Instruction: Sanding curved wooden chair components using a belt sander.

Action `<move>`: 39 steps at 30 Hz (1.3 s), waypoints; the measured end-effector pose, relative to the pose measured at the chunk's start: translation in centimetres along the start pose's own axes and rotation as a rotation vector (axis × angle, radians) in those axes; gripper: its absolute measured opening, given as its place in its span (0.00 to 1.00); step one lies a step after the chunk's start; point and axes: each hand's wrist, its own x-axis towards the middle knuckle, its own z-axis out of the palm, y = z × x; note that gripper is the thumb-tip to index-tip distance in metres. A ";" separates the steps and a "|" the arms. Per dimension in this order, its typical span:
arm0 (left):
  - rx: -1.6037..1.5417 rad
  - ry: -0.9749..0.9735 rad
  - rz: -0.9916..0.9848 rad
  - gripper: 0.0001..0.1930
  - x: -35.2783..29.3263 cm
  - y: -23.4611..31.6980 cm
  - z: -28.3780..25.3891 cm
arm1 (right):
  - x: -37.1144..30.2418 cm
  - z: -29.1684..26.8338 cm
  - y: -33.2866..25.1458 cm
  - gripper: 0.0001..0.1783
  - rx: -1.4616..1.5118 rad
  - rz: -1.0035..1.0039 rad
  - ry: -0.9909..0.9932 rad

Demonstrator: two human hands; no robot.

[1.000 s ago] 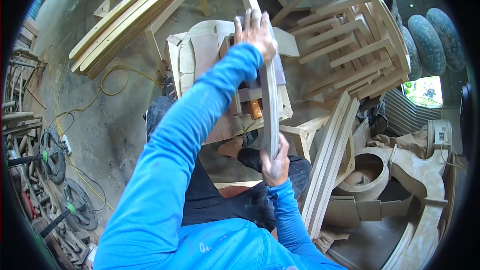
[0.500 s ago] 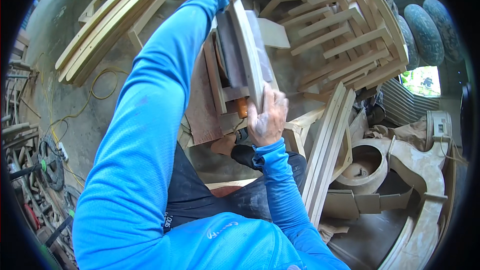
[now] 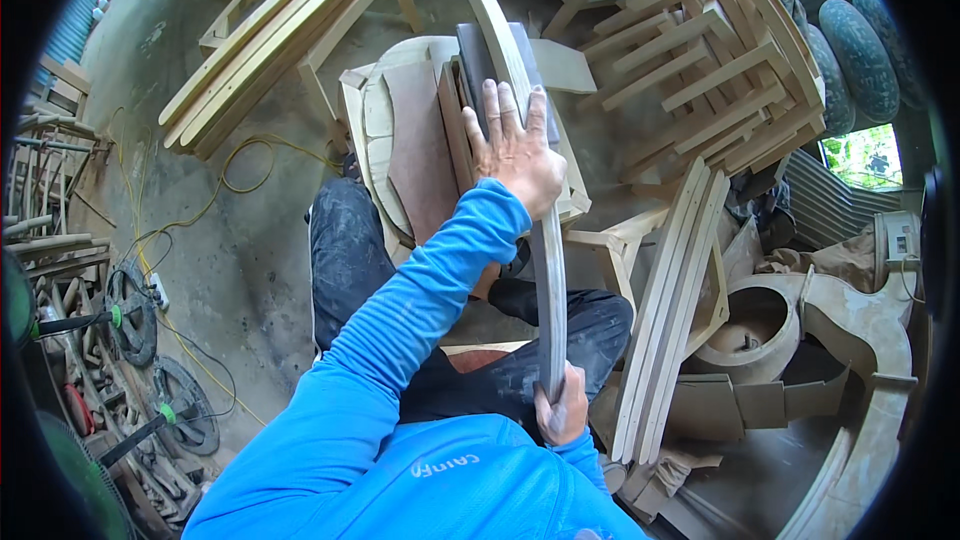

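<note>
A long curved wooden slat (image 3: 551,285) runs from the upper middle down toward my body. My left hand (image 3: 517,155) lies on its middle with the fingers stretched and spread, pressing from above. Close to my waist, my right hand (image 3: 564,406) is closed around the slat's near end. Beneath the far half of the slat is a dark grey flat board (image 3: 536,73), partly covered by the slat and my left hand. Brown wooden boards (image 3: 420,140) lie beside it on a low wooden support (image 3: 362,130).
Curved wooden slats (image 3: 280,35) rest on a frame at far left; more slats (image 3: 672,310) lean at right. Slatted wooden frames (image 3: 700,70) are stacked at far right, near a round machine housing (image 3: 745,325). A yellow cable (image 3: 190,215) crosses the floor.
The slat has come toward my body. My left hand has moved from its far end to its middle and flattened out. My right hand is now nearer my waist, on the near end.
</note>
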 end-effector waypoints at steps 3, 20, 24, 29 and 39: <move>-0.013 0.004 -0.018 0.44 1.6 0.1 0.1 | 0.7 0.0 -0.4 0.33 -0.029 -0.016 0.031; -0.051 -0.266 -0.267 0.41 33.0 -10.9 -0.4 | 30.5 5.5 -5.9 0.30 -0.349 -0.302 0.215; 0.346 -0.495 0.206 0.37 41.4 -13.2 3.0 | 36.3 5.9 -6.7 0.32 -0.362 -0.263 0.171; 0.803 -0.370 0.346 0.25 52.1 -21.3 8.9 | 43.0 8.6 -9.4 0.32 -0.369 -0.332 0.161; -0.199 -0.059 -0.371 0.20 51.6 -18.1 9.9 | 55.6 11.5 -11.7 0.30 -0.345 -0.348 0.142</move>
